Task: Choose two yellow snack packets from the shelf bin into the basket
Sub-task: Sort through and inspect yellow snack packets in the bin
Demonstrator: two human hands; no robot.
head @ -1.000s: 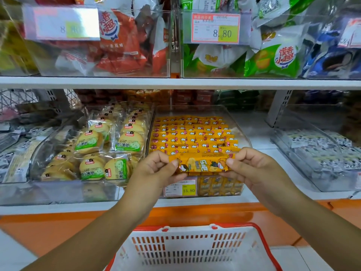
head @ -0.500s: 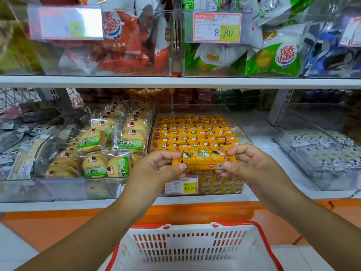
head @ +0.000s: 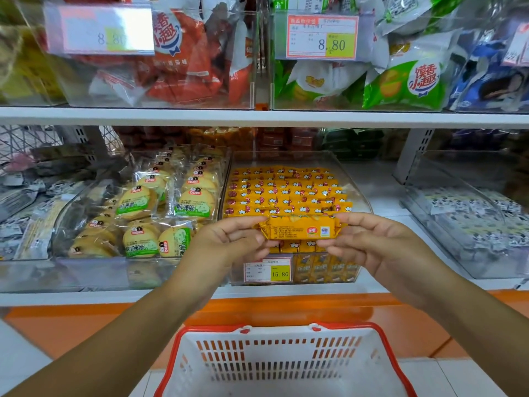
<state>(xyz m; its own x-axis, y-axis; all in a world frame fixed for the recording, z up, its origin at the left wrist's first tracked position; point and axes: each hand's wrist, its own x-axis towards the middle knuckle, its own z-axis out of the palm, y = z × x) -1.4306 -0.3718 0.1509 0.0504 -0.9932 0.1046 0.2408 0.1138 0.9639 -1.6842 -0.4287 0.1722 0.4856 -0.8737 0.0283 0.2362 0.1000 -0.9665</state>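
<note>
Packet: one yellow snack packet (head: 297, 228), held level at its two crimped ends, its printed back with small logos turned to the person.
Location: in the air at the front lip of the clear shelf bin (head: 365, 196), just over the rows of like packets and above the 15.80 price tag (head: 267, 270); the red-rimmed white basket (head: 282, 328) sits lower and nearer the person.
Handling: looks light, in a slick, crinkly film wrapper. I'd guess the contents are brittle, so the flat sealed ends are the safe place to take it, not a squeeze across the middle.
Left hand (head: 229, 239): thumb and fingers pinch the packet's left end, wrist raised, forearm reaching up from below left.
Right hand (head: 369, 242): mirrors it, with fingertips and thumb closed on the right end and the other fingers loosely curled.
Basket: no packet shows in the part I can see, so both picks seem yet to land.
Neighbours: green-labelled biscuit packs (head: 137, 202) in the bin to the left.
</note>
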